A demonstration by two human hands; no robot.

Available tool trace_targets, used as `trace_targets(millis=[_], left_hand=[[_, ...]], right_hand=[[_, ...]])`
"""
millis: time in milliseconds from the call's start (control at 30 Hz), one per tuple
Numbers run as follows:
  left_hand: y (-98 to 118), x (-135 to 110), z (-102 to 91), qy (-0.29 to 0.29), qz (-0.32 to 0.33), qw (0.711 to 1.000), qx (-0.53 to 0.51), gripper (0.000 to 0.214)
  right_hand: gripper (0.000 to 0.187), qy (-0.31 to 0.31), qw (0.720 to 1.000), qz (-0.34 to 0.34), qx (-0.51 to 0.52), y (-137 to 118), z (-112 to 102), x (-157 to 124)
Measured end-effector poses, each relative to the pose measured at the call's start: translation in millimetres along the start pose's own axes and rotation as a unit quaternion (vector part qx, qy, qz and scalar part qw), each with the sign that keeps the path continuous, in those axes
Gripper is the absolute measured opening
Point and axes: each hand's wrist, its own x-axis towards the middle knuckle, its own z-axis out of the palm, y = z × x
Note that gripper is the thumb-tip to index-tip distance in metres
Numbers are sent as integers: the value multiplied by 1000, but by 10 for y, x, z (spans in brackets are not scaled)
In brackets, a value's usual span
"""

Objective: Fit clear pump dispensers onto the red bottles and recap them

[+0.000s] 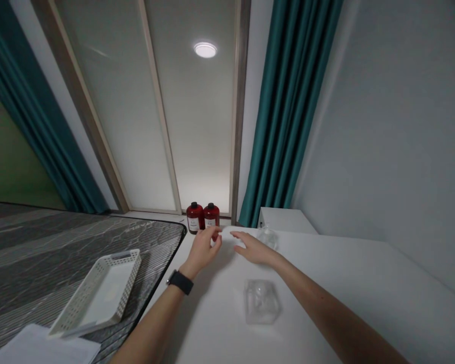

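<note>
Two dark red bottles with black caps and white labels, a left bottle (195, 217) and a right bottle (211, 215), stand side by side past the far end of the white table. My left hand (205, 246), with a dark watch on its wrist, is just in front of them, fingers curved and apart, holding nothing. To its right, my right hand (252, 247) reaches over the table with fingers stretched out and nothing in them. A clear plastic piece (268, 237) lies partly hidden behind my right hand. Nearer me rests a clear, squarish plastic container (261, 302).
On the left, a white perforated basket (127, 285) sits on a grey patterned mattress (144, 235) with a black edge. White sheets (41, 346) lie below it. A white cabinet (286, 220) stands beyond the white table (345, 273), near the teal curtain (284, 111).
</note>
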Motion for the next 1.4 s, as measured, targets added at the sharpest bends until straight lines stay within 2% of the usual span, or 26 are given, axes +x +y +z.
trace_targets(millis=[167, 333, 433, 533, 700, 800, 933, 1133, 1400], left_hand=[[390, -84, 43, -51, 48, 997, -28, 17], [664, -278, 120, -135, 90, 974, -158, 20], [709, -429, 196, -125, 83, 956, -252, 31], [690, -562, 257, -132, 98, 948, -274, 44], [630, -659, 265, -230, 123, 935, -240, 65], [614, -655, 259, -268, 112, 936, -199, 63], [620, -634, 263, -258, 93, 944, -183, 51], [587, -611, 318, -220, 90, 952, -192, 45], [501, -595, 452, -180, 38, 955, -234, 43]], right_hand=[[44, 51, 999, -6, 14, 4, -107, -328], [38, 114, 993, -13, 31, 14, -163, -668], [38, 163, 986, -9, 33, 30, -131, -841], [31, 221, 974, -7, 48, 46, -35, -981], [24, 301, 952, 4, 62, 42, 133, -1179], [24, 308, 950, -10, 48, -3, 176, -1258], [23, 290, 956, -19, 48, -78, 205, -1287], [22, 258, 965, -14, 40, -96, 234, -1282], [20, 261, 964, -19, 53, -53, 223, -1280]])
